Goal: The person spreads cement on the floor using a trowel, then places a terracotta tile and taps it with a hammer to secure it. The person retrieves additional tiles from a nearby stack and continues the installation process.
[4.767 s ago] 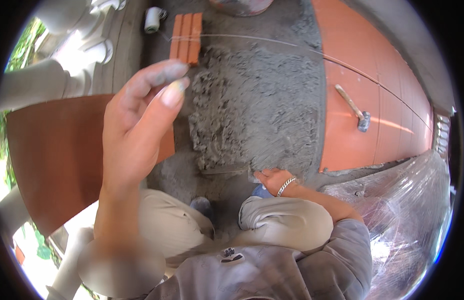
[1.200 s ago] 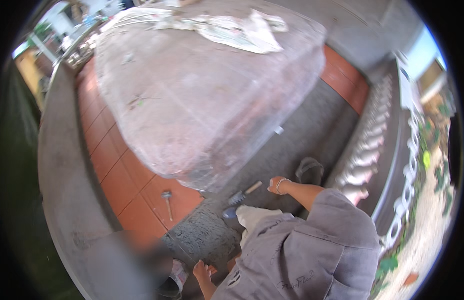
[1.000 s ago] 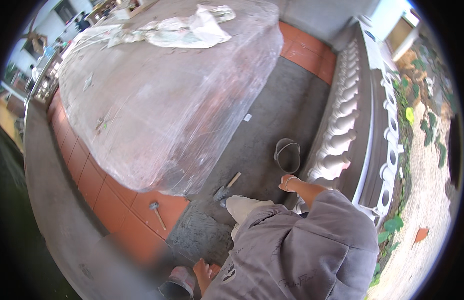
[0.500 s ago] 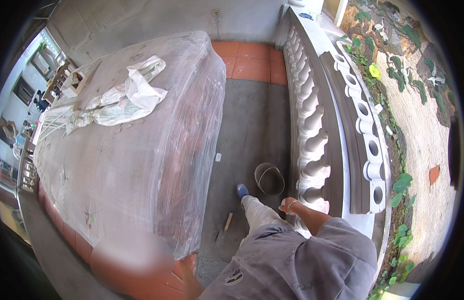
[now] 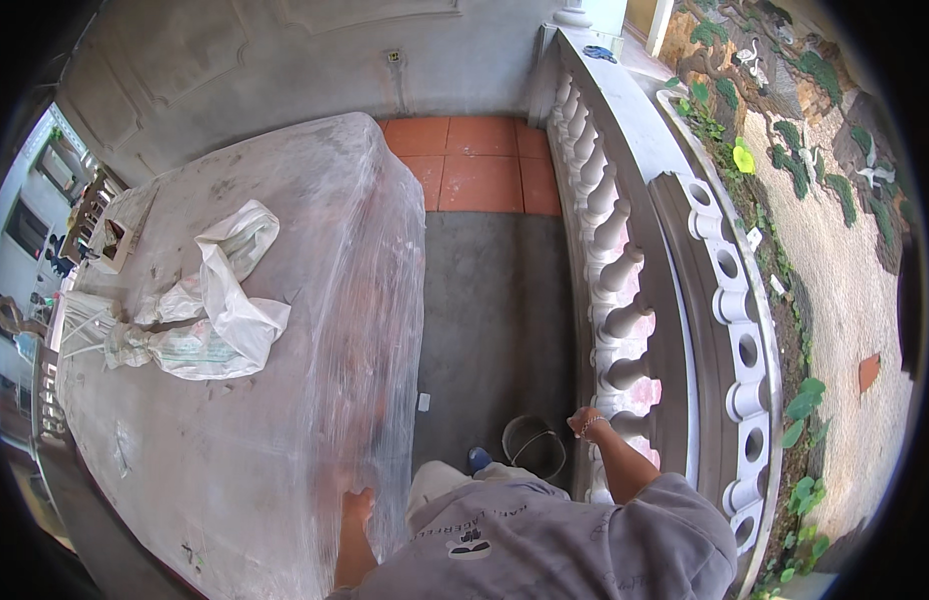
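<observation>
My left hand (image 5: 359, 503) is beside the clear plastic film (image 5: 370, 330) hanging down the side of a large wrapped block; whether it touches the film I cannot tell. Its fingers are too indistinct to read. My right hand (image 5: 586, 422), a bracelet at its wrist, is loosely closed with nothing visible in it. It hovers by the white balusters (image 5: 625, 320) of the railing. Below and left of it, a dark bucket (image 5: 534, 447) with a wire handle stands on the grey floor, partly covered by my body. One blue shoe (image 5: 480, 459) shows beside the bucket.
A crumpled whitish sack (image 5: 230, 300) lies on the wrapped block, with a small open box (image 5: 113, 245) farther back. Orange tiles (image 5: 475, 165) meet the grey floor (image 5: 495, 300) near the far wall. A loose balustrade piece with round holes (image 5: 727, 265) lines the right side.
My view and body have moved forward along the passage. My left hand has come up beside the plastic film. The wooden-handled tool on the floor has gone out of sight.
</observation>
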`<state>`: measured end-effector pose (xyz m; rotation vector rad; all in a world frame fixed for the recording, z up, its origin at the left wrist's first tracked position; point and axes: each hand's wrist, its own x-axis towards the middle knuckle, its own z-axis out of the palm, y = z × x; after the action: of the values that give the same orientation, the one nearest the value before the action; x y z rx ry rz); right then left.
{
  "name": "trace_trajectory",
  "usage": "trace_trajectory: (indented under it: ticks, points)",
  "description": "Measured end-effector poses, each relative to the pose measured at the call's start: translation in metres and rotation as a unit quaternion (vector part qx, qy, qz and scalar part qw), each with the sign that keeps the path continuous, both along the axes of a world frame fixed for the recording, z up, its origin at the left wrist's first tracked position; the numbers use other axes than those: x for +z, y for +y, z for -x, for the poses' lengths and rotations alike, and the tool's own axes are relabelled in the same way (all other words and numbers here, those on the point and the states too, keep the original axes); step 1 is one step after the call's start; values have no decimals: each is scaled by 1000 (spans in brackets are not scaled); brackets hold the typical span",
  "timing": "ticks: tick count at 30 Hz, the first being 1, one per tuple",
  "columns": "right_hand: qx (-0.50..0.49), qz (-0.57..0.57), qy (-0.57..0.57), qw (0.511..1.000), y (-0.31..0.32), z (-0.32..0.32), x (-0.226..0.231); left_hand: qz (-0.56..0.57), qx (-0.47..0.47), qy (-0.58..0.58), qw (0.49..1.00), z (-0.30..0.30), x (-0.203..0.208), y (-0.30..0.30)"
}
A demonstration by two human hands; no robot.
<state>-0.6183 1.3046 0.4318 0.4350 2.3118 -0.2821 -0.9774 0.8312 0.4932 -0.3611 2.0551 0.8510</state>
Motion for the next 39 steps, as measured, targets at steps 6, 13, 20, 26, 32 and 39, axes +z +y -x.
trace_trajectory:
  ticks: [6,13,20,26,32,39]
  points:
    - [-136,-22,72,988,96,69,-5,23,-92,24,995,103,-13,114]
    - [-91,-50,-72,992,212,170,-4,60,-298,-103,947,221,-79,269]
    - [-224,91,-48,969,313,218,-6,-14,-354,-16,935,366,-48,482]
    - [-660,170,37,731,383,238,-49,-106,-249,-21,962,490,-10,689]
    - [-550,181,-79,811,533,313,-69,-17,-365,145,920,579,-47,838]
    - [-6,-9,-81,997,848,476,-32,28,-303,151,941,622,-25,912]
